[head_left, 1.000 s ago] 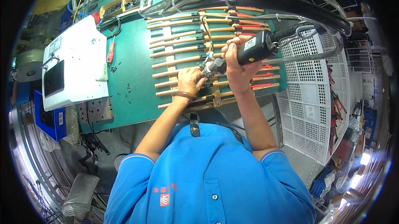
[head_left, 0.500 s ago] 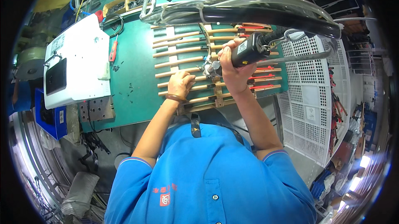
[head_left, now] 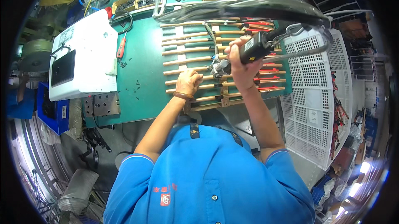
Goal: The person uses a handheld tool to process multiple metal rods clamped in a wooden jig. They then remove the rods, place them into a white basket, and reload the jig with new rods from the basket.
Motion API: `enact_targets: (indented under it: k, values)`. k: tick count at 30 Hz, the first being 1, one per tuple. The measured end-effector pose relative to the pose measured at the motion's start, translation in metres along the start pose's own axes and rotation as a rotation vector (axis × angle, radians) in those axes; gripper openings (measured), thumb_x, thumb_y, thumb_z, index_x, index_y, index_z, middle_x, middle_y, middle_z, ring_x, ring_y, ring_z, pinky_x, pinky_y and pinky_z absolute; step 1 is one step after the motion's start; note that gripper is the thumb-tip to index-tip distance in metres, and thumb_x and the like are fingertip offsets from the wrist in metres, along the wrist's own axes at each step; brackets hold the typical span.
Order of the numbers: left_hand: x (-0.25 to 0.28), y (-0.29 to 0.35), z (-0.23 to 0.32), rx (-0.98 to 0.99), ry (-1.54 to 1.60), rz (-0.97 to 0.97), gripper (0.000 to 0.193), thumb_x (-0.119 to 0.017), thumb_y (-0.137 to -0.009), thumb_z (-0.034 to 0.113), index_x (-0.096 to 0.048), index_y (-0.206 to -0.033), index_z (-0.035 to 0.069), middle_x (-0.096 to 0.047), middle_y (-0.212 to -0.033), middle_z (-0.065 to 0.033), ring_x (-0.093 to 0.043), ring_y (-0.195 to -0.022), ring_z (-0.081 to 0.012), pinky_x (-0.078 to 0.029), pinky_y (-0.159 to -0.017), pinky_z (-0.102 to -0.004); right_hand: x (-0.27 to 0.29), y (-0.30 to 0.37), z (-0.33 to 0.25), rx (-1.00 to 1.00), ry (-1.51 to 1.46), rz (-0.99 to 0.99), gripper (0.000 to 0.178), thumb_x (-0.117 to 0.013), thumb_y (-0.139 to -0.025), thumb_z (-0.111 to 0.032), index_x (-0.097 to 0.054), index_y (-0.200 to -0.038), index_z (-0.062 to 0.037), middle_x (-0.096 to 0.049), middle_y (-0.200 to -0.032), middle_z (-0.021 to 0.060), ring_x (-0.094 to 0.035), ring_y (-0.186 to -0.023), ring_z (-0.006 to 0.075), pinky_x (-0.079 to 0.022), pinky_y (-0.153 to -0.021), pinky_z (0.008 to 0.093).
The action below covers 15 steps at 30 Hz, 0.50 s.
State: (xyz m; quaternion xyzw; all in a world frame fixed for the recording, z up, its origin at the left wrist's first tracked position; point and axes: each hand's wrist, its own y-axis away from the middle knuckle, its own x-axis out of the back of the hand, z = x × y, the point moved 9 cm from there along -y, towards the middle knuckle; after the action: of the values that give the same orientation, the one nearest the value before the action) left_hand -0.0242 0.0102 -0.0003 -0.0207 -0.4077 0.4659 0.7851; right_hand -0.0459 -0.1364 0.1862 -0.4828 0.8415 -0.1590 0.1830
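Observation:
Several slim wooden sticks (head_left: 174, 62) lie side by side across a wooden rack (head_left: 181, 53) on the green worktable, with red and black pieces (head_left: 270, 77) at their right ends. My left hand (head_left: 188, 83), a brown bracelet at its wrist, rests on the nearer sticks with fingers curled and pinched over one stick's left part. In my right hand (head_left: 243, 69) is a black power screwdriver (head_left: 254, 48), tilted, with a cable at its rear. Its metal nose (head_left: 219, 66) sits over the middle of the sticks, just right of my left hand; the tip's contact is hidden.
A white machine housing (head_left: 85, 57) stands left, beside a red-handled screwdriver (head_left: 121, 48) and scattered black bits. Open boxes of black parts (head_left: 147, 1) line the back. A black arm with hoses (head_left: 270, 10) crosses above. White perforated crates (head_left: 309, 99) stand right; a blue bin (head_left: 52, 109) left.
The whole view has shifted slightly, so the table and its things sit a little further right. Both hands and the power screwdriver keep nearly the same place over the sticks.

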Motion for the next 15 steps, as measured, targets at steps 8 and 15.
enact_targets:
  k: [8, 15]
  values:
    - [-0.004, -0.033, 0.012, -0.017, -0.05, -0.007, 0.029, -0.076, -0.066, 0.015, -0.066, -0.093, 0.012, -0.062, -0.095, -0.0036, -0.058, -0.092, -0.0259, -0.046, -0.078, -0.0389, 0.012, -0.059, -0.063, 0.13, 0.136, 0.148, 0.019, -0.054, -0.085, 0.004, -0.05, -0.103, 0.0026, -0.061, -0.083, 0.0073, -0.061, -0.068, 0.0115, -0.052, -0.057, 0.0232]
    - [-0.048, -0.05, -0.009, 0.161, -0.007, -0.137, 0.022, -0.076, -0.071, 0.02, -0.07, -0.09, 0.014, -0.063, -0.1, -0.005, -0.058, -0.098, -0.0277, -0.049, -0.083, -0.0382, 0.014, -0.046, -0.035, 0.118, 0.068, 0.169, 0.021, -0.052, -0.084, 0.006, -0.049, -0.103, 0.001, -0.059, -0.083, 0.0098, -0.06, -0.065, 0.0141, -0.052, -0.057, 0.0263]
